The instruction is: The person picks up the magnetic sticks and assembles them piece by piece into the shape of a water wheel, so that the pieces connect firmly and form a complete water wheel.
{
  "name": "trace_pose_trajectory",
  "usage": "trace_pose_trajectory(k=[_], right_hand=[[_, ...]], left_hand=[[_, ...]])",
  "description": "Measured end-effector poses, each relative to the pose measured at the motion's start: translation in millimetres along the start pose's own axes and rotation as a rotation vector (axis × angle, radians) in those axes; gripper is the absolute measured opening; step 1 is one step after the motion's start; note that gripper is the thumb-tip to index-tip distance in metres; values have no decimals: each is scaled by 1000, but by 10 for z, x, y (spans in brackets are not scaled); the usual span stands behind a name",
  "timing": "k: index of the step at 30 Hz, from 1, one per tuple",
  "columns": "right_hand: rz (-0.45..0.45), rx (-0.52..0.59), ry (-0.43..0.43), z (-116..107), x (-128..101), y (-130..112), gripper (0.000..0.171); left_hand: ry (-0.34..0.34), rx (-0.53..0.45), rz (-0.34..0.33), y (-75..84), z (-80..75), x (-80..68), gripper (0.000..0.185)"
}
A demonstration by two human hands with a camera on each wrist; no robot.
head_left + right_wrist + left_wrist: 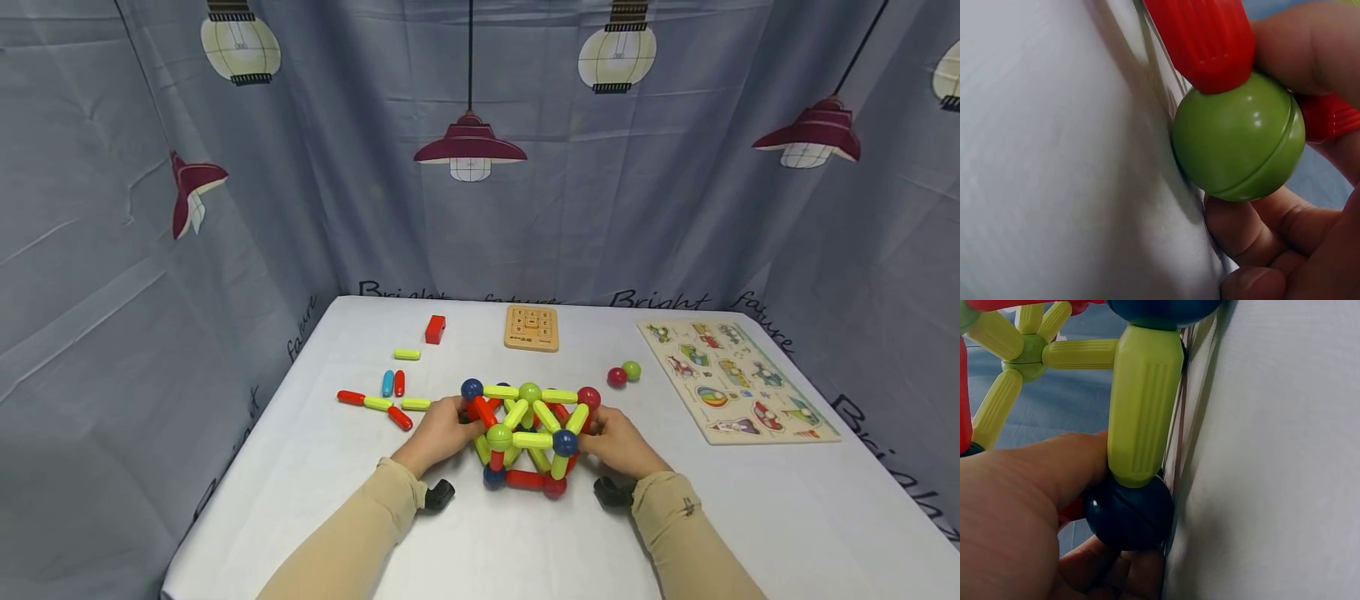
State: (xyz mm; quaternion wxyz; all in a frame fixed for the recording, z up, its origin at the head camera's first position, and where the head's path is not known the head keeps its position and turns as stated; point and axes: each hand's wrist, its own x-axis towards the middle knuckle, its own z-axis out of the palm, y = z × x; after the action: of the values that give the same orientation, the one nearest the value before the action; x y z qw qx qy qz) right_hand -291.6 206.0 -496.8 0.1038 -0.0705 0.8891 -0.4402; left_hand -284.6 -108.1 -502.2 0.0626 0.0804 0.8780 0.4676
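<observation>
Mid-table, left hand point(441, 433) and right hand point(621, 442) grip opposite sides of the red, yellow-green and blue plastic rod-and-ball frame point(528, 437), apparently steadying it; next move needs even pressure.

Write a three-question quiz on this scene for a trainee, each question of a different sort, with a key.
1. True or false: both hands hold the rod-and-ball structure on the white table.
2. Multiple choice: the two loose balls right of the structure are A) blue and yellow, B) red and green, C) both red.
3. Fill in: in the right wrist view, the right hand has its fingers round a ____ ball joined to a red rod.

Key:
1. True; the left hand grips the left side, at a dark blue ball.
2. B.
3. Green.
</observation>
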Motion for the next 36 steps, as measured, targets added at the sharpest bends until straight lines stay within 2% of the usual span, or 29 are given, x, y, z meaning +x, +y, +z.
trace_pose_trajectory(k=[9, 14, 23, 28, 36], right_hand=[[-83, -1, 1, -29, -4, 20, 25], [-63, -4, -3, -31, 0, 20, 23], [-2, 14, -35, -5, 32, 32, 24], [-2, 27, -27, 19, 29, 70, 24], [-58, 38, -30, -4, -2, 47, 26]], left_hand=[[16, 23, 63, 25, -11, -18, 22], [-2, 25, 30, 32, -13, -21, 24], [-108, -4, -37, 30, -71, 36, 31], [-106, 9, -36, 26, -56, 40, 30], [-105, 40, -29, 75, -55, 40, 23]])
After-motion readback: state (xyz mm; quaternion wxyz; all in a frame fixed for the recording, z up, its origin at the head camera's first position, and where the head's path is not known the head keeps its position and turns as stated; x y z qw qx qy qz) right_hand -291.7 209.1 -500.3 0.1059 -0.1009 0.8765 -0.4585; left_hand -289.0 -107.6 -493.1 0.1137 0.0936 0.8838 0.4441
